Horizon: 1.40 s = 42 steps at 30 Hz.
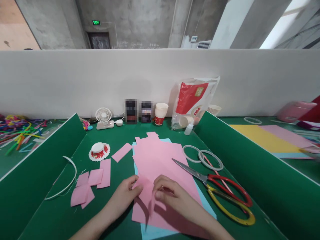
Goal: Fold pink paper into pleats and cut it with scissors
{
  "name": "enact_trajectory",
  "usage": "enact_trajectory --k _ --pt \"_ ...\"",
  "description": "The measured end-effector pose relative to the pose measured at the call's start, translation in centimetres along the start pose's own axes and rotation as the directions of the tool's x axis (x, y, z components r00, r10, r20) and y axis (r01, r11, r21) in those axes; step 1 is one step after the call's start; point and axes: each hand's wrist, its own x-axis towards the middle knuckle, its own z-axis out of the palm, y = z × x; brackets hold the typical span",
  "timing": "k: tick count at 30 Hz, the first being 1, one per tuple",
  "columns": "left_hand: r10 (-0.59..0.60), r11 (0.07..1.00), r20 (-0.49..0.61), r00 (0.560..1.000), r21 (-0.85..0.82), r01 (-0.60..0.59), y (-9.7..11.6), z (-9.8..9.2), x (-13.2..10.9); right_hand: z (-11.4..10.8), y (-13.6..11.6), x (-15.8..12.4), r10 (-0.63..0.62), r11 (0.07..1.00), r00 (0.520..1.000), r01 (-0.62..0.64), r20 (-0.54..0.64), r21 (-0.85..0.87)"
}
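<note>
A small pink paper piece [146,193] stands pinched between both hands near the table's front edge. My left hand [125,195] grips its left side with curled fingers. My right hand [172,196] presses its right side, fingers bent together. Under them lies a large pink sheet [160,160] on a light blue sheet [207,208]. Scissors [217,183] with red and yellow handles lie open just right of my right hand.
Several cut pink rectangles [92,181] lie at the left, beside a white hoop strip [68,176] and a paper-cup hat [99,151]. Two tape rings [202,157], a fan [103,117], a paper cup [160,114] and a bag [193,101] stand farther back. Green dividers [250,163] wall both sides.
</note>
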Motion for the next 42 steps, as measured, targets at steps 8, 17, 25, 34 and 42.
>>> enact_trajectory --k 8,17,25,34,42 --pt "-0.047 0.999 -0.014 0.999 -0.001 0.047 0.5 1.3 -1.2 1.3 1.8 0.8 0.058 0.993 0.973 -0.034 -0.226 0.109" --pt "0.068 0.966 -0.023 0.997 0.251 -0.060 0.6 1.2 -1.1 1.8 2.0 0.5 0.025 0.999 0.959 -0.010 -0.282 0.054" --pt "0.086 0.917 -0.042 0.995 0.395 -0.063 0.2 1.1 -1.2 1.9 1.8 0.6 0.021 0.999 0.957 -0.030 -0.289 -0.028" --pt "0.146 0.920 -0.095 0.985 0.379 -0.100 0.3 1.1 -0.9 2.1 2.1 0.8 0.037 0.999 0.939 -0.046 -0.341 -0.018" --pt "0.277 0.848 -0.093 0.956 0.492 -0.197 -0.9 1.3 -0.2 1.9 2.6 1.2 0.031 0.998 0.927 -0.047 -0.375 -0.036"
